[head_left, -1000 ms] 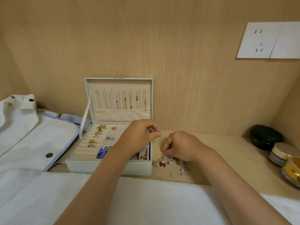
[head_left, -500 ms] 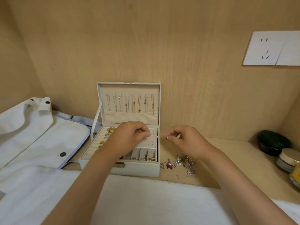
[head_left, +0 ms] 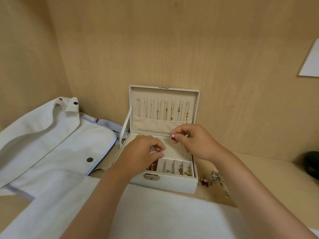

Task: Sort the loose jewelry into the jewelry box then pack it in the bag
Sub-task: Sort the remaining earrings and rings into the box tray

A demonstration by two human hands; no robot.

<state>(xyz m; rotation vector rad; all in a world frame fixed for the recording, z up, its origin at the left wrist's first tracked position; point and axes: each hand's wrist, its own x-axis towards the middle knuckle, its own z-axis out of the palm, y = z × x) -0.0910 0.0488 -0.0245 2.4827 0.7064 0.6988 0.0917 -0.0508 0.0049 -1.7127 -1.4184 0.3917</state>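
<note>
Jewelry box point(head_left: 164, 184): pale, lid raised, set on the desk point(head_left: 269, 180) against the back wall. Necklaces point(head_left: 164, 110) already hang in a row inside the lid, and several small pieces lie in the front compartments.

Your right hand point(head_left: 196, 141): thumb and forefinger clamped on a pearl earring point(head_left: 172, 136) with a red part, held over the rear of the perforated panel point(head_left: 177, 150) and not yet seated.

Your left hand point(head_left: 143, 155): fingertips drawn together over the panel's left edge. You cannot tell whether they pinch anything.

Loose jewelry point(head_left: 211, 179): a small heap on the desk just right of the box, unsorted.

Bag point(head_left: 51, 144): white, lying flat to the left of the box, flap unfastened.

Status, by judgement: sorting is well advanced. The held earring and the heap are left to place, then the lid must be closed and the box packed in the bag.
</note>
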